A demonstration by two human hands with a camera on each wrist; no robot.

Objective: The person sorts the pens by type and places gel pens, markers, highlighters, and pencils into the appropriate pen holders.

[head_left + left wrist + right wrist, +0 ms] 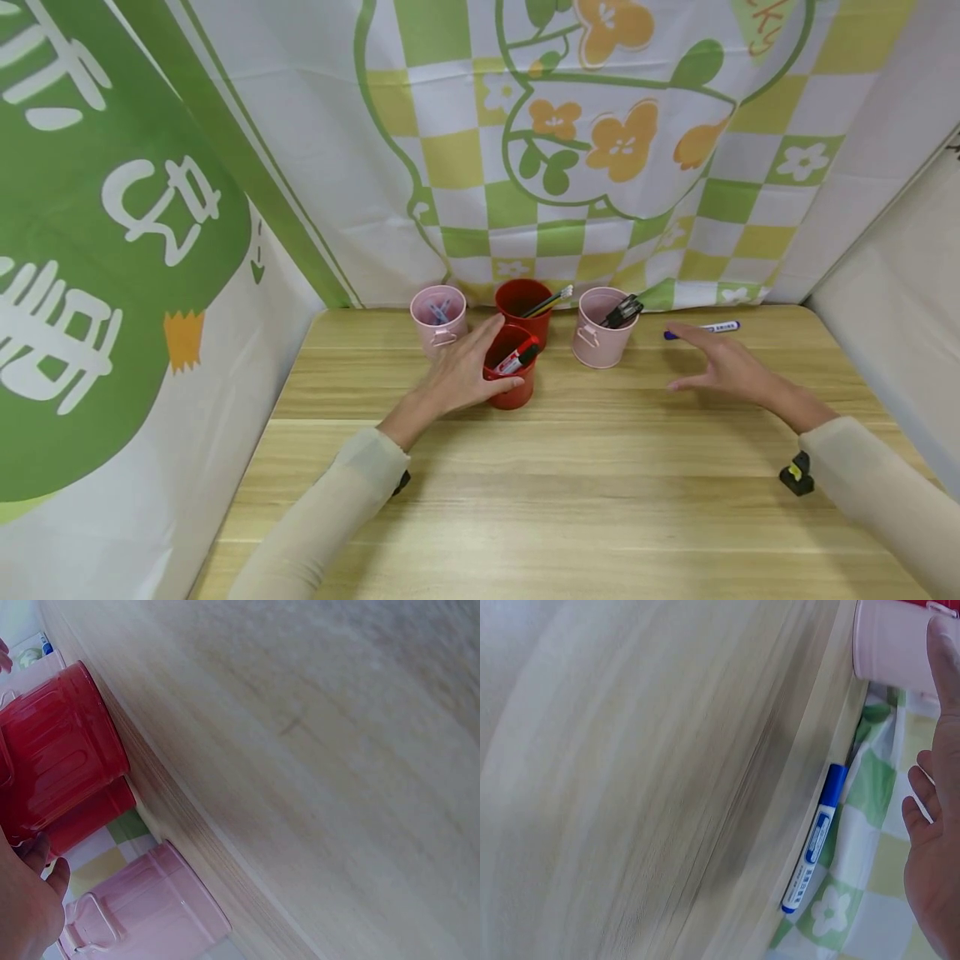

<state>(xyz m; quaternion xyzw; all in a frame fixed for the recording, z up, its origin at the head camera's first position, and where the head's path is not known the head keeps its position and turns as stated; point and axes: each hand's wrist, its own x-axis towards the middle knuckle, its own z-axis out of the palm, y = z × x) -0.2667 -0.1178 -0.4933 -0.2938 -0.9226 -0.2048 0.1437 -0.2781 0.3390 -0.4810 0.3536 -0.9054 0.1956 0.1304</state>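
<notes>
My left hand is around the left side of the front red bucket, its thumb across the front and its index finger by the rim. A red-and-black marker leans inside that bucket. In the left wrist view, fingers curl at the side of the red bucket. Over on the right, my right hand hovers with thumb and fingers spread, holding nothing. Just beyond it a white marker with a blue cap lies on the table near the back edge.
Behind the front bucket stands another red bucket with several pencils. A pink bucket with light-blue items is at its left; a second pink bucket with black pens is at its right. A patterned curtain hangs behind.
</notes>
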